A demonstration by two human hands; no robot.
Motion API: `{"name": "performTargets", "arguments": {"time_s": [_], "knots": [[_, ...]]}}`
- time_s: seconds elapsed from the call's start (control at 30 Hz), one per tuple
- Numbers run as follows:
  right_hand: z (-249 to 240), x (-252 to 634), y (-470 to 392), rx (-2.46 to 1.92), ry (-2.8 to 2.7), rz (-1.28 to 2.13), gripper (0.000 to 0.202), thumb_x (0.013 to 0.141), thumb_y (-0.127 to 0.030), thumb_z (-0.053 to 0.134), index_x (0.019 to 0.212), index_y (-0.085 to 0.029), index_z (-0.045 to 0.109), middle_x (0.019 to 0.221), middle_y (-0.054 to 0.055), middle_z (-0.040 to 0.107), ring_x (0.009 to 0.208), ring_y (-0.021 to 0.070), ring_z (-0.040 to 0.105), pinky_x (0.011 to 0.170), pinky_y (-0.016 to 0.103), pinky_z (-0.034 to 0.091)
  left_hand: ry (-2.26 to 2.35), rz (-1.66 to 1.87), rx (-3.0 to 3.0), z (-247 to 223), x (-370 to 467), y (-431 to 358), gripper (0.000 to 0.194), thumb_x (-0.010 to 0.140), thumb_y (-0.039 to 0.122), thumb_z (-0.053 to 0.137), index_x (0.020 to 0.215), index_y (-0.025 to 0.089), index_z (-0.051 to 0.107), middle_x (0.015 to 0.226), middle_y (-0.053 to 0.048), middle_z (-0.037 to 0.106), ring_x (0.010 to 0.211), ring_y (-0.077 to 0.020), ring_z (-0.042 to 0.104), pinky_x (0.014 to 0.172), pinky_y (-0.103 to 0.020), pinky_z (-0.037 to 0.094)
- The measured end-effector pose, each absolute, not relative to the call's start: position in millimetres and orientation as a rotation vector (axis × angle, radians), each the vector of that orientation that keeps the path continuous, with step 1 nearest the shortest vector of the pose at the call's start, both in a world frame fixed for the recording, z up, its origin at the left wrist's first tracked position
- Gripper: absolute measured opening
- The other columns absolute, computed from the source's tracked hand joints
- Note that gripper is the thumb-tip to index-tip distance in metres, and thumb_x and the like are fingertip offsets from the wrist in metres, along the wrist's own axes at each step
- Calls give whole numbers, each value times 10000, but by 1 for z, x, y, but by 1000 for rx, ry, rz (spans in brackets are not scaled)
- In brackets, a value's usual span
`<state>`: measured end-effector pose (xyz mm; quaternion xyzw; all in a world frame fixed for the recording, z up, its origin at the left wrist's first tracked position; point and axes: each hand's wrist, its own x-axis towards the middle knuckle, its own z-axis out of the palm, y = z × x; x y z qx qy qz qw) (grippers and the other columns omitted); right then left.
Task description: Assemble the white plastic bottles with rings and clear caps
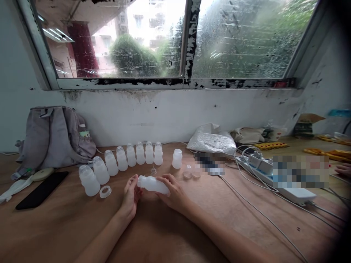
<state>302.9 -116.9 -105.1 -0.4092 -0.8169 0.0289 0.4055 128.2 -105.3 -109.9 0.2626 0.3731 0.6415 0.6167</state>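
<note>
A frosted white baby bottle point(154, 185) lies sideways between my two hands, above the table. My right hand point(174, 193) wraps round its body near the base. At the neck end, the fingers of my left hand point(132, 195) close on the rim; whether a small part sits under them is hidden. Behind my hands a small clear nipple-like piece point(154, 170) rests on the table. A pale screw ring point(105, 191) lies left of my left hand. Past my right hand stands an uncapped bottle point(177, 159), with flat clear discs point(187, 174) in front of it.
Several capped bottles point(110, 163) stand in a curved row at the back left. Further left are a black phone-like slab point(42, 190) and a grey backpack point(52, 137). On the right lie a power strip point(290, 191), cables and a silvery bag point(212, 140). Another person's hand point(343, 170) shows at the far right.
</note>
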Motion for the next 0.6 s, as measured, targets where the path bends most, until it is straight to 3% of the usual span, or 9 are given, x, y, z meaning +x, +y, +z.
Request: {"name": "performTargets", "arguments": {"time_s": [0.3,0.5,0.6], "knots": [[-107,304,-118,-1008,-2027,68,431,714,-256,580,1130,-265,470,1032,75,478,951,217,472,826,378,420,885,1448,626,-108,130,-110,311,639,347,669,864,197,517,649,51,544,453,-43,489,405,-150,381],[-101,305,-121,-1024,-2011,278,414,726,-276,567,1127,-243,471,1017,66,490,930,194,498,807,328,425,886,1456,653,-106,127,-108,311,619,304,683,864,197,522,657,54,547,459,-36,487,421,-145,380],[-99,305,-121,-1053,-1971,373,368,733,-286,560,1093,-239,499,972,50,517,880,179,525,772,302,431,816,1464,686,-103,124,-106,318,623,208,658,908,204,517,808,31,599,417,-9,449,447,-158,405]]}}
